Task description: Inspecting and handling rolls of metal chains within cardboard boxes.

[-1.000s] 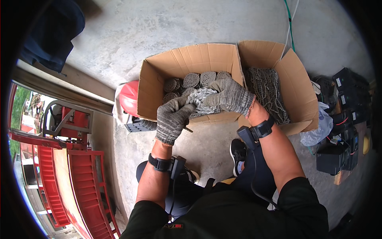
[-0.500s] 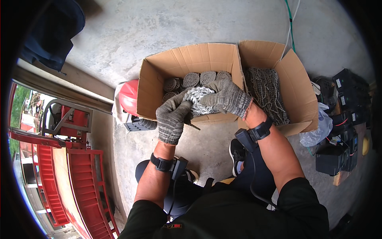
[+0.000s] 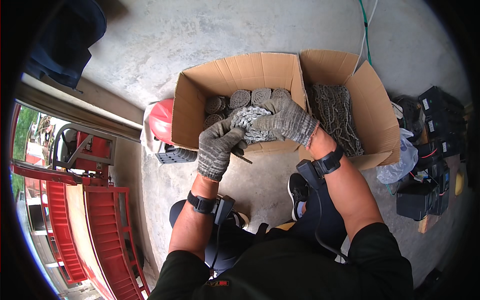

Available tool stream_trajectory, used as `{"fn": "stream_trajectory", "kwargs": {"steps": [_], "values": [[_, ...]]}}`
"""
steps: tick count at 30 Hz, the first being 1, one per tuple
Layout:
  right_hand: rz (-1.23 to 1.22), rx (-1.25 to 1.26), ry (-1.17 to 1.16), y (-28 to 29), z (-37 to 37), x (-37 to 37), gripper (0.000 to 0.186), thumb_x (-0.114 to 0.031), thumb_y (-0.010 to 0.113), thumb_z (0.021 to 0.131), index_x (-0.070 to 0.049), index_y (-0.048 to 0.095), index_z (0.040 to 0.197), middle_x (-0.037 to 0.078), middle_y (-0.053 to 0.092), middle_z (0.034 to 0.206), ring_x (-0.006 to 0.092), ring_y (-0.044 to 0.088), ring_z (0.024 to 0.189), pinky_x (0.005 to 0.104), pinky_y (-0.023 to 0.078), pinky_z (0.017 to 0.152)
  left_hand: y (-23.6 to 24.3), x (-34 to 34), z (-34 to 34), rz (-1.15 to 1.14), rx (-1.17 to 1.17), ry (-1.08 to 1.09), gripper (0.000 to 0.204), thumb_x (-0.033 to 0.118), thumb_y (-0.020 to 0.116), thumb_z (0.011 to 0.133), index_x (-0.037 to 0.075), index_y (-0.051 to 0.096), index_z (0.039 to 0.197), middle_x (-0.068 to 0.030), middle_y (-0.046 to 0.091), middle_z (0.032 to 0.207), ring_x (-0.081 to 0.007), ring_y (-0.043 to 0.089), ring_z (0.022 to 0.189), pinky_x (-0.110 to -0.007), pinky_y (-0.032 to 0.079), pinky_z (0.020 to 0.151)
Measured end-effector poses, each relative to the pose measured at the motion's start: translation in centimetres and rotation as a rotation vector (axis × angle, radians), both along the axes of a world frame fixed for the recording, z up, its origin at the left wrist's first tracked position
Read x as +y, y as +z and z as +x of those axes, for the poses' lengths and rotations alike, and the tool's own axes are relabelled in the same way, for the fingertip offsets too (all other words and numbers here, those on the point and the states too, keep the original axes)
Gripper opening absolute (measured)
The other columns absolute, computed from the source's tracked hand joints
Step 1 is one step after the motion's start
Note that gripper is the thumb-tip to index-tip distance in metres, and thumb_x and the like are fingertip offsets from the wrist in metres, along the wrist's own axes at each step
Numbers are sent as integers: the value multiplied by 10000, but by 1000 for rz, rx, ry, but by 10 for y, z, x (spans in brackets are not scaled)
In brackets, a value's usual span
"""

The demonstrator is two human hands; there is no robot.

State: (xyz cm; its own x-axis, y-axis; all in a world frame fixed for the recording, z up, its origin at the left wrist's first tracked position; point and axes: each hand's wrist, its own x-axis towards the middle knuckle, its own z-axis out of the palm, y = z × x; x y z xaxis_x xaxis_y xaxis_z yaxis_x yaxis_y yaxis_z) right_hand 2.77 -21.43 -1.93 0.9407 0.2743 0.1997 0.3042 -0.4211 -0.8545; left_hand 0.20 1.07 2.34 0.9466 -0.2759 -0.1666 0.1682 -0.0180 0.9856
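Observation:
A coiled roller chain [image 3: 248,119], silvery and bright, is held between my two hands above the near edge of the left cardboard box [image 3: 235,69]. My left hand [image 3: 217,149], in a grey knitted glove, grips the coil's lower left side. A thin dark piece sticks out below these fingers, too small to name. My right hand [image 3: 290,120], gloved alike, is closed on the coil's right side with the fingers across its top. Behind the coil, several rolled chains [image 3: 240,99] stand on end inside the box. Part of that box's contents is hidden by my hands.
A second cardboard box [image 3: 372,95] on the right holds loose, dark chains [image 3: 336,120]. Beside the left box lies a red helmet-like object [image 3: 162,121] and a dark grey plastic case [image 3: 176,155]. Black batteries [image 3: 440,107] and a clear plastic bag [image 3: 400,162] are at far right.
The chain coil has turned slightly in my hands, and its links lie a little differently. My left hand has shifted very slightly; the boxes have stayed put.

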Motion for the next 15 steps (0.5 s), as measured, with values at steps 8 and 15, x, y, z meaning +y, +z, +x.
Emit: {"fn": "stream_trajectory", "kwargs": {"steps": [8,15], "values": [[160,-9,-33,-3,-2,5,484,-351,841,740,55,692,957,197,654,908,297,611,856,403,490,767,1,-1,0,45,2,-35,139,113,670,928,-24,675,903,-69,664,683,-128,619,544,-256,518,525],[12,143,38,33,-12,2,483,-392,828,754,41,688,917,162,674,782,270,636,746,382,503,685,-1,4,1,75,-37,-10,126,96,670,923,-29,680,919,-69,673,694,-122,622,533,-248,517,511]]}}
